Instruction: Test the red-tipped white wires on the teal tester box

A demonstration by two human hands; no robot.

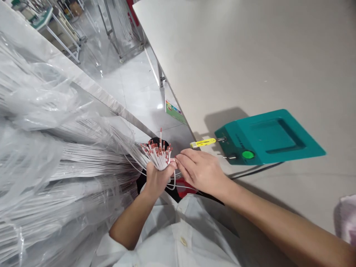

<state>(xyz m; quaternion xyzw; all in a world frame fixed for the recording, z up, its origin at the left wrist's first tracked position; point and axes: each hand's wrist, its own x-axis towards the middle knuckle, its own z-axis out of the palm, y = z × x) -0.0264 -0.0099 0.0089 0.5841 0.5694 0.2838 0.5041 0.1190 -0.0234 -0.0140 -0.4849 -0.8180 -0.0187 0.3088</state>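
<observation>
A thick bundle of white cables [159, 157] stands upright with its red and copper-coloured stripped ends fanned out on top. My left hand [156, 178] is wrapped around it just below those ends. One cable tip rises above the others. Close against the bundle's right side, my right hand [198, 168] pinches the end of a single white cable [174, 181], which loops down below the fingers. The very tip is mostly hidden by my fingertips. Beyond my right hand, a yellow-handled tool [205, 142] sticks out from the teal device [278, 137] on the table.
Long white cables in clear plastic wrap [36, 148] fill the left side. The device has a green button [248, 154], a thin metal pin and a black cord [258, 170]. The grey table [236, 55] spans the right. A printed box [174, 107] sits below its edge.
</observation>
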